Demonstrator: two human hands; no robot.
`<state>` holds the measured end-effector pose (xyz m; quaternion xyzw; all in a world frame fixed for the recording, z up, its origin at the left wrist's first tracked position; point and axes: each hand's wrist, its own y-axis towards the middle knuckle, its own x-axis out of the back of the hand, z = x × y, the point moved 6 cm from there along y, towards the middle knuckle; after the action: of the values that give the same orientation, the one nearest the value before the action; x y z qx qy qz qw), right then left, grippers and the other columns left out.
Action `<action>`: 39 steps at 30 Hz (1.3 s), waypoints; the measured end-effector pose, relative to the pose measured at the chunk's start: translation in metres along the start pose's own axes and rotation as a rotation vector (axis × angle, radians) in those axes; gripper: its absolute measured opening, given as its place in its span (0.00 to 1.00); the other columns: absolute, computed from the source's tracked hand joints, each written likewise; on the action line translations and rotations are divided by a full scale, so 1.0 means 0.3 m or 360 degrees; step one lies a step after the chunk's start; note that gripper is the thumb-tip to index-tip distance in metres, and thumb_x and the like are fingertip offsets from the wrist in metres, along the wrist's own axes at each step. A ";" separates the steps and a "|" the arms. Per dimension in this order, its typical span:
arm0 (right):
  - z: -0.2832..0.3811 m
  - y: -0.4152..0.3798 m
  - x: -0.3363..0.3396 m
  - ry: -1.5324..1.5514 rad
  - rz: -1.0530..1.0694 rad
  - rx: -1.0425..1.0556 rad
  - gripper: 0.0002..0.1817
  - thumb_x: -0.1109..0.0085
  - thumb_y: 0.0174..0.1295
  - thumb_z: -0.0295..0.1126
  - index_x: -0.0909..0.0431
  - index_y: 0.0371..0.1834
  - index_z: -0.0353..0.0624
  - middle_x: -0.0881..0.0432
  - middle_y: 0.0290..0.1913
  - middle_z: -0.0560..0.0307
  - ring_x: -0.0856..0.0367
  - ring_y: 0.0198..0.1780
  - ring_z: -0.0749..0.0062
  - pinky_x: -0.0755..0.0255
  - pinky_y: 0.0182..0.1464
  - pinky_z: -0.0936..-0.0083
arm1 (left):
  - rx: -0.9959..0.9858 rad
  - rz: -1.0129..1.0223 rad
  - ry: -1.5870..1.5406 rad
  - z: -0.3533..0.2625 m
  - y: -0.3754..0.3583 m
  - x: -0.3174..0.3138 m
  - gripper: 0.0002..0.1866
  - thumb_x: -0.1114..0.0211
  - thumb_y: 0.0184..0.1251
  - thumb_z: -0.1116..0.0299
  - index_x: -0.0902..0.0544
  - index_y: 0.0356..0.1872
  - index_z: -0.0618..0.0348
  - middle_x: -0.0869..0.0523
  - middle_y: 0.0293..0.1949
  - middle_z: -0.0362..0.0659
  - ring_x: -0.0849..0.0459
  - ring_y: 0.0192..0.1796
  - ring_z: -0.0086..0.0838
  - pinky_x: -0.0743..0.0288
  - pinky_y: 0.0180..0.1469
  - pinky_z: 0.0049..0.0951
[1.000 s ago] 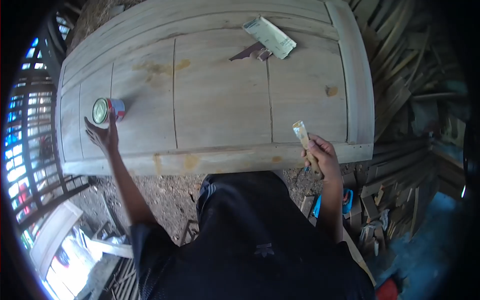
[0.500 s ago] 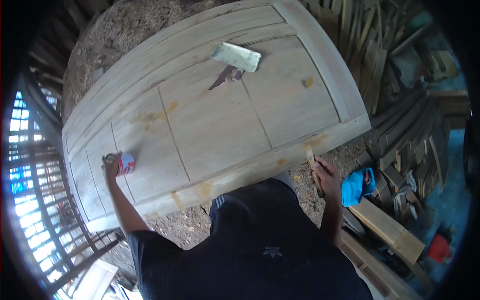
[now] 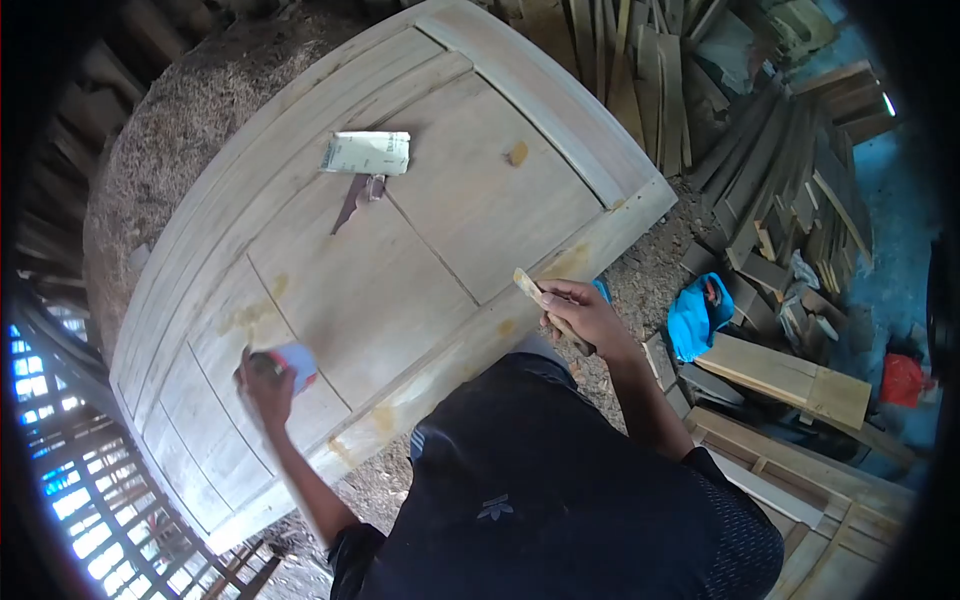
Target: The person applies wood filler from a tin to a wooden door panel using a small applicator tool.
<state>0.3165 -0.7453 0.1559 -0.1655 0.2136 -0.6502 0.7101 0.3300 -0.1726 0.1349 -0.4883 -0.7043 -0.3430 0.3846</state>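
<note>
On the door [image 3: 400,270] laid flat, near its lower left panel, the left hand [image 3: 265,385] is wrapped around a small can [image 3: 290,362]; its label is too blurred to read. At the near edge, the right hand [image 3: 580,315] grips a putty knife [image 3: 532,290]. Farther up lies sandpaper [image 3: 366,153] beside a scraper [image 3: 358,197], no print legible.

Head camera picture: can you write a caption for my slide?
Left hand on a can, right hand holding a putty knife over a wooden door.
</note>
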 end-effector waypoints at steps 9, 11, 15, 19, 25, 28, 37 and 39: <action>-0.002 0.007 -0.016 0.0013 0.0204 -0.0004 0.20 0.43 0.77 0.30 0.22 0.68 0.34 0.13 0.46 0.59 0.18 0.39 0.80 0.22 0.39 0.79 | -0.0297 0.0431 0.0210 -0.758 -0.037 -0.259 0.50 0.18 0.41 0.59 0.27 0.73 0.47 0.24 0.62 0.53 0.22 0.63 0.53 0.24 0.66 0.52; -0.003 -0.005 -0.001 0.0136 0.0200 -0.0005 0.20 0.44 0.77 0.29 0.22 0.68 0.34 0.13 0.49 0.56 0.18 0.39 0.80 0.22 0.39 0.79 | -0.0292 0.0449 0.0256 -0.790 -0.030 -0.282 0.49 0.18 0.41 0.58 0.27 0.73 0.47 0.24 0.62 0.52 0.22 0.63 0.53 0.24 0.66 0.52; -0.037 -0.012 0.028 0.0529 0.0249 -0.0065 0.21 0.45 0.76 0.28 0.24 0.70 0.35 0.13 0.58 0.50 0.18 0.40 0.79 0.23 0.39 0.81 | -0.0344 0.0342 0.0151 -0.789 -0.032 -0.287 0.48 0.18 0.42 0.58 0.25 0.71 0.49 0.24 0.62 0.52 0.22 0.63 0.51 0.25 0.66 0.51; -0.029 0.004 0.012 0.0753 0.0272 -0.0151 0.21 0.46 0.77 0.28 0.24 0.71 0.38 0.14 0.59 0.48 0.19 0.40 0.78 0.23 0.37 0.82 | -0.0412 0.0143 -0.0074 -0.786 -0.050 -0.264 0.45 0.16 0.41 0.59 0.23 0.67 0.54 0.24 0.62 0.52 0.22 0.63 0.50 0.26 0.67 0.50; 0.116 0.100 -0.163 0.0398 0.0523 -0.0156 0.22 0.44 0.77 0.29 0.25 0.71 0.36 0.14 0.57 0.50 0.18 0.39 0.77 0.23 0.35 0.81 | -0.0139 -0.0160 -0.0706 -0.706 -0.070 -0.187 0.51 0.13 0.47 0.51 0.30 0.71 0.57 0.25 0.62 0.52 0.23 0.65 0.47 0.26 0.67 0.47; 0.252 0.166 -0.347 -0.0365 0.0718 0.0091 0.24 0.45 0.78 0.31 0.28 0.73 0.33 0.15 0.60 0.48 0.19 0.38 0.77 0.23 0.36 0.81 | 0.0326 -0.0352 -0.1693 -0.523 -0.113 -0.203 0.50 0.16 0.56 0.48 0.34 0.74 0.58 0.25 0.61 0.50 0.25 0.64 0.40 0.27 0.66 0.43; 0.334 0.282 -0.882 -0.2830 0.0952 0.1602 0.06 0.37 0.61 0.24 0.11 0.37 0.41 0.10 0.41 0.49 0.11 0.45 0.52 0.16 0.47 0.59 | 0.0990 -0.0499 -0.1875 -0.186 -0.450 -0.196 0.42 0.25 0.68 0.56 0.35 0.77 0.60 0.23 0.45 0.39 0.26 0.39 0.18 0.30 0.36 0.21; 0.284 0.318 -0.927 -0.3062 0.1068 0.1620 0.04 0.36 0.59 0.24 0.12 0.31 0.41 0.11 0.38 0.47 0.10 0.44 0.52 0.16 0.47 0.58 | 0.1033 -0.0462 -0.1871 -0.192 -0.513 -0.157 0.42 0.25 0.68 0.56 0.36 0.77 0.61 0.23 0.45 0.39 0.25 0.40 0.19 0.30 0.37 0.21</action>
<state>0.4245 -0.4629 0.2042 -0.2227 -0.6750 -0.0419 0.7022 0.2063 -0.2864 0.1041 -0.3542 -0.9214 0.1592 0.0157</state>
